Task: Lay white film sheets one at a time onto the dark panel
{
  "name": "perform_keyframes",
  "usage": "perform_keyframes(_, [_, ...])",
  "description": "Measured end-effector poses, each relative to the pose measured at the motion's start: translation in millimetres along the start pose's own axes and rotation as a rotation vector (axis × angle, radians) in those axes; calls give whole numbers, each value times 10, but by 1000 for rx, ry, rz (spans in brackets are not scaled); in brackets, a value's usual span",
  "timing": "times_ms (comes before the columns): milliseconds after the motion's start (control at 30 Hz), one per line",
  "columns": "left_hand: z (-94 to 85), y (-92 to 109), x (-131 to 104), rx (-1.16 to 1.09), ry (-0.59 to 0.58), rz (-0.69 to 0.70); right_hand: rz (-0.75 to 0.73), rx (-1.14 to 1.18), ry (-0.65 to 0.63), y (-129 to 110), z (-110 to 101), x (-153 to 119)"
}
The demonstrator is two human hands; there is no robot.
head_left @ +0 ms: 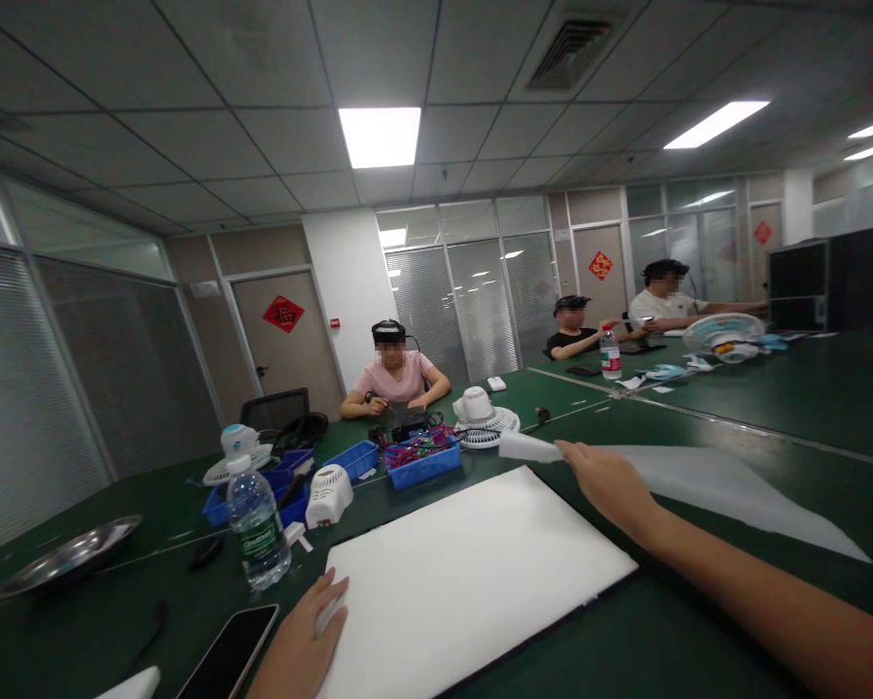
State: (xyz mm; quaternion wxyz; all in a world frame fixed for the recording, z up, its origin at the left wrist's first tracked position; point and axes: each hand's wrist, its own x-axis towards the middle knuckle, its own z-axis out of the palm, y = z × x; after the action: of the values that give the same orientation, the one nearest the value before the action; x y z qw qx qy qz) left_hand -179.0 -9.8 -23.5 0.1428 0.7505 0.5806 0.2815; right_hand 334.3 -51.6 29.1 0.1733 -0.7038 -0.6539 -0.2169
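A white rectangular panel with a thin dark edge lies flat on the green table in front of me. My left hand rests at its left edge, thumb and forefinger apart on the white surface. Beyond the panel's right corner, my right hand is closed on a translucent plastic sheet. One end of the sheet curls up left of my fingers; the rest trails to the right over the table, behind my forearm.
Near my left hand are a phone and a water bottle. Blue bins, a white fan part and a small fan stand beyond the panel. A metal tray sits far left. Several people sit across the table.
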Motion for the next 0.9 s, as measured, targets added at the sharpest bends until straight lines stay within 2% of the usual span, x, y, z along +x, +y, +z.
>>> perform_keyframes(100, [13,-23,8,2,9,9,-223,96,-26,-519,-70,-148])
perform_keyframes(200, [26,-21,12,12,9,9,-443,198,-106,-988,-139,-394])
perform_keyframes(300, [37,-12,17,27,-7,8,-632,399,-228,-1253,-258,-606])
perform_keyframes(400, [46,-14,27,19,-8,4,-650,529,-297,-1289,-373,-669])
perform_keyframes(567, [50,-25,32,-1,-10,5,-497,414,-275,-1179,-404,-583])
perform_keyframes(900, [15,119,-24,13,-124,-11,-680,618,-403,-1290,-343,-716])
